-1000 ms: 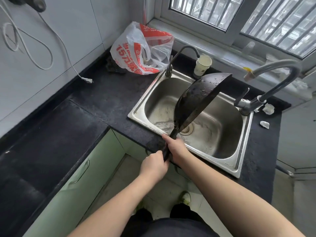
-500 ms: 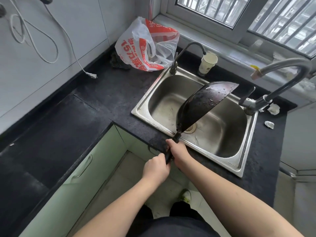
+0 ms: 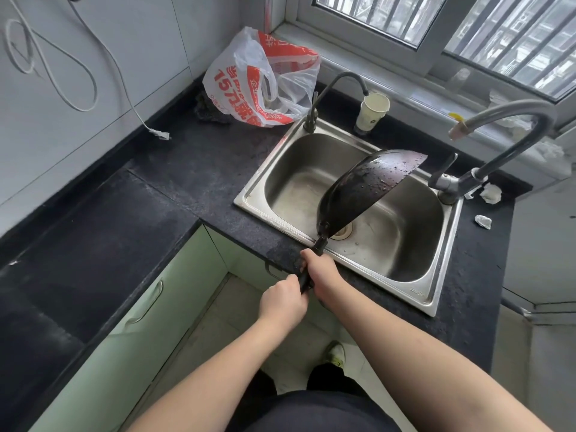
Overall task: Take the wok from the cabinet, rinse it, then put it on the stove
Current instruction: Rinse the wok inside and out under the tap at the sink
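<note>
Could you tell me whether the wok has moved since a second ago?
Yes. The wok has its far rim lower now, dropped toward the sink and farther from the cup.

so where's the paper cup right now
In the head view the paper cup stands on the dark counter behind the sink, between the small faucet and the large faucet, under the window.

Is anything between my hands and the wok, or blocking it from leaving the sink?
Nothing visible. Both the left hand and right hand already grip the wok handle, and it's tilted above the sink. The stove isn't in view.
</note>
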A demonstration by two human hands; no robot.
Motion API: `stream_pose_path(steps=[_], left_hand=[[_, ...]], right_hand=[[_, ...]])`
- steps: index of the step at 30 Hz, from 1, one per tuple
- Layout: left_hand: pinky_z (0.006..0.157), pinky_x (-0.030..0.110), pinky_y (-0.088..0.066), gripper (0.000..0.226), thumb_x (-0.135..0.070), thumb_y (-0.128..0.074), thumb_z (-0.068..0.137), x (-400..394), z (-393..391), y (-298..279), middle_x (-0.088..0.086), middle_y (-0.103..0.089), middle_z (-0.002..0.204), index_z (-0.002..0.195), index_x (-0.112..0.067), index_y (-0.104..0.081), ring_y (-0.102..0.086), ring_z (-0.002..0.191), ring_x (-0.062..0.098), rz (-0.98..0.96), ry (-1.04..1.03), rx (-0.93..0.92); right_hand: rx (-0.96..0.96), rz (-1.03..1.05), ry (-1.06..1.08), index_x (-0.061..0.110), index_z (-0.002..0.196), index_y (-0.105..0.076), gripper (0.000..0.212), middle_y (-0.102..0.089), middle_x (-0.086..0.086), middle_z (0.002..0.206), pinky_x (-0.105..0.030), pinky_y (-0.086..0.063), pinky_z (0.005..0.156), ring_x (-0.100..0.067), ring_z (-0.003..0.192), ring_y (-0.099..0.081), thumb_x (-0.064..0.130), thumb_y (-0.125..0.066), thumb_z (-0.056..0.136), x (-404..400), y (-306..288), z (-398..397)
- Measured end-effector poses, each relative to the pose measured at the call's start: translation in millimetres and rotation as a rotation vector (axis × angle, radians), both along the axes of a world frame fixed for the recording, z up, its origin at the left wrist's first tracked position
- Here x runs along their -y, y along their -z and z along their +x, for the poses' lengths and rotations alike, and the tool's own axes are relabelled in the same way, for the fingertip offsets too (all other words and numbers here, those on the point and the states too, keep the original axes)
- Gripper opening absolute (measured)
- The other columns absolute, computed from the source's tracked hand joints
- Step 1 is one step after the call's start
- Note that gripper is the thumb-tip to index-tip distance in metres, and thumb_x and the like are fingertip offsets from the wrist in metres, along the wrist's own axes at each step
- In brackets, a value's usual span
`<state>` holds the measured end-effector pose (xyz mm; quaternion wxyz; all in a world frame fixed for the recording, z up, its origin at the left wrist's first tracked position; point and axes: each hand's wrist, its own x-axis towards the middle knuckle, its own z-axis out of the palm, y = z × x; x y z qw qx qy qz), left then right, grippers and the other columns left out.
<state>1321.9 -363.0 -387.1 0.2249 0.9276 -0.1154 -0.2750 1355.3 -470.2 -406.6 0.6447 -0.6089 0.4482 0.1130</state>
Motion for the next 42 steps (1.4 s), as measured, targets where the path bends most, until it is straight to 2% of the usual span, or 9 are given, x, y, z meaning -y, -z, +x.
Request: stream_pose_path(steps=[18,23,33,37,42], left_hand=[[0.075,0.04,-0.046,0.027,-0.035,-0.045,0.097,6,3,-8,0.014,-0.067,0.111,0.104,-0.009,-0.052,-0.062,0.104,0.038,0.029,-0.007,-0.029],[0.078,0.04,-0.046,0.027,-0.034,-0.045,0.097,8,6,-12,0.015,-0.066,0.113,0.105,-0.009,-0.052,-0.062,0.105,0.037,0.037,-0.01,-0.056],[0.077,0.04,-0.048,0.024,-0.033,-0.049,0.093,6,8,-19,0.015,-0.067,0.108,0.098,-0.01,-0.053,-0.062,0.101,0.038,0.005,-0.053,-0.08],[0.071,0.04,-0.046,0.02,-0.032,-0.05,0.093,0,8,-21,0.016,-0.068,0.102,0.089,-0.013,-0.048,-0.062,0.097,0.04,-0.033,-0.051,-0.022],[0.068,0.04,-0.048,0.022,-0.032,-0.055,0.09,0,11,-36,0.016,-0.069,0.095,0.093,-0.01,-0.054,-0.062,0.092,0.041,-0.169,-0.108,0.019]], right_hand=[[-0.028,0.004,0.016,0.012,0.06,-0.048,0.023,-0.048,-0.006,0.056,-0.029,-0.036,0.056,-0.02,0.052,-0.043,0.01,-0.055,0.083,2,0,5],[-0.022,0.024,0.037,0.011,0.06,-0.047,0.026,-0.047,-0.005,0.054,-0.027,-0.036,0.054,-0.019,0.051,-0.043,0.007,-0.053,0.084,3,-1,7],[0.02,0.06,0.041,0.011,0.059,-0.049,0.022,-0.049,-0.005,0.052,-0.03,-0.039,0.056,-0.021,0.051,-0.046,0.008,-0.056,0.079,3,-5,7],[0.066,0.026,0.002,0.015,0.056,-0.05,0.014,-0.05,-0.005,0.054,-0.037,-0.04,0.062,-0.024,0.06,-0.048,0.021,-0.059,0.064,-1,-11,7],[0.183,-0.028,-0.016,0.015,0.056,-0.045,0.022,-0.044,0.0,0.048,-0.031,-0.034,0.054,-0.018,0.05,-0.041,0.01,-0.054,0.075,2,-35,12]])
